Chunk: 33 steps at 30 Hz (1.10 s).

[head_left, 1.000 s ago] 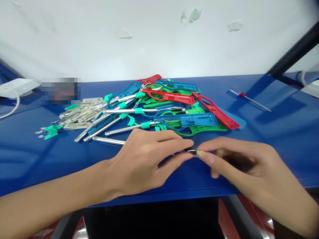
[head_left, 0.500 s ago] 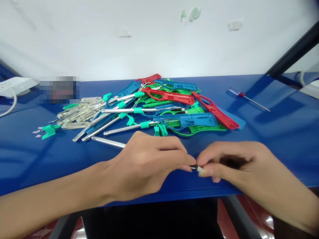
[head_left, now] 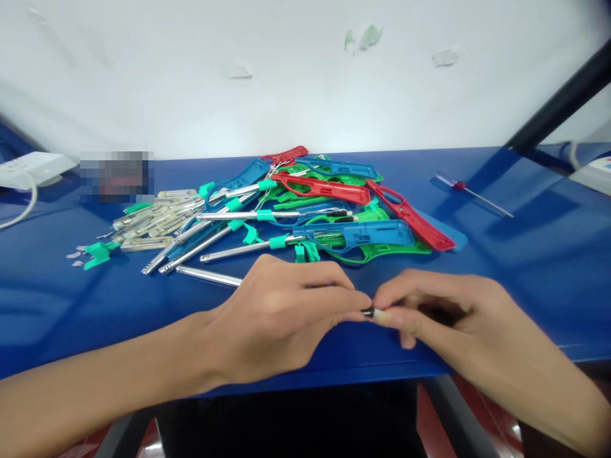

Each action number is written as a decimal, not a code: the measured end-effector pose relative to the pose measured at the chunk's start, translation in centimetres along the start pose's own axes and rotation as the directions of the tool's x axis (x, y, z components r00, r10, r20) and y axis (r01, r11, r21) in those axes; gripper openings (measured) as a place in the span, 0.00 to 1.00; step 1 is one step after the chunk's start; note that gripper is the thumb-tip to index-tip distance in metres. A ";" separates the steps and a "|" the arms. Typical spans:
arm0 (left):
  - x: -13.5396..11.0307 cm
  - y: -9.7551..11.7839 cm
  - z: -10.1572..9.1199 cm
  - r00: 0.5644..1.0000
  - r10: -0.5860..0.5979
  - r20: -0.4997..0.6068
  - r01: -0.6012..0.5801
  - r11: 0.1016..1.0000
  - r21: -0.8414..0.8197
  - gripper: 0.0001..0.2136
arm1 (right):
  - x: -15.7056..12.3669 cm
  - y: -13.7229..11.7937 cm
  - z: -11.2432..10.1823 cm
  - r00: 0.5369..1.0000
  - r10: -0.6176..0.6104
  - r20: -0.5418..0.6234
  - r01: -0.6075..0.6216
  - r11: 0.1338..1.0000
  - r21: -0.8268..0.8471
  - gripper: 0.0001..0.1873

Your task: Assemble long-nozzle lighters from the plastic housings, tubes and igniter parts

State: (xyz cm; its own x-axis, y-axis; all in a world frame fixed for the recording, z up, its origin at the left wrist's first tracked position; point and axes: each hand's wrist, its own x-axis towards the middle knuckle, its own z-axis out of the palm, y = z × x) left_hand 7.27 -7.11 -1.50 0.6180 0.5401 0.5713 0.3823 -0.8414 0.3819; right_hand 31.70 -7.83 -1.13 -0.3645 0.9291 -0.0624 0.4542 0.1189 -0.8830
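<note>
Low over the table's front, my left hand [head_left: 277, 318] and my right hand [head_left: 443, 312] meet fingertip to fingertip. Both are closed in a pinch on a small black part [head_left: 367, 312] with a pale streak on it; most of it is hidden by the fingers. Behind my left hand lies a metal tube [head_left: 207, 275], its right end covered by the hand. Past both hands spreads a pile with metal tubes bearing teal clips [head_left: 278, 242], a blue lighter casing half [head_left: 367, 233] and a red lighter casing half [head_left: 413, 216].
Clear plastic pieces [head_left: 157, 219] lie left of the pile, near a loose teal clip [head_left: 99, 254]. A screwdriver [head_left: 477, 194] rests at the right on the blue table [head_left: 539, 280]. At far left sits a white power strip [head_left: 41, 168] with a cable. A white wall stands behind.
My right fingertips have moved slightly left and up, closer to my left fingertips. The white piece earlier seen at my right thumb is now hidden. The pile keeps its arrangement.
</note>
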 end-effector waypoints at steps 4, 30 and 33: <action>0.4 -0.2 0.2 0.999 -0.037 -0.017 0.036 0.998 -0.052 0.06 | -0.5 0.3 0.1 1.000 -0.012 0.015 0.012 1.000 -0.027 0.10; 0.0 -2.0 -3.1 0.948 -0.046 0.316 -0.093 0.907 0.411 0.09 | 0.2 1.0 0.6 0.938 0.007 -0.347 0.005 0.999 0.036 0.25; 0.0 -2.2 -3.1 0.958 -0.025 0.286 -0.096 0.910 0.404 0.08 | 0.2 0.8 0.7 0.937 0.031 -0.349 -0.015 0.999 0.049 0.27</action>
State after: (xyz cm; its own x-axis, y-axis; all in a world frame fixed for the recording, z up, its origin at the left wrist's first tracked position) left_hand 4.33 -5.23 -0.11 0.7789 0.5337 0.3294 0.5654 -0.8248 -0.0008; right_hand 31.44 -7.75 -2.14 -0.0436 0.9961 0.0767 0.4191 0.0879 -0.9037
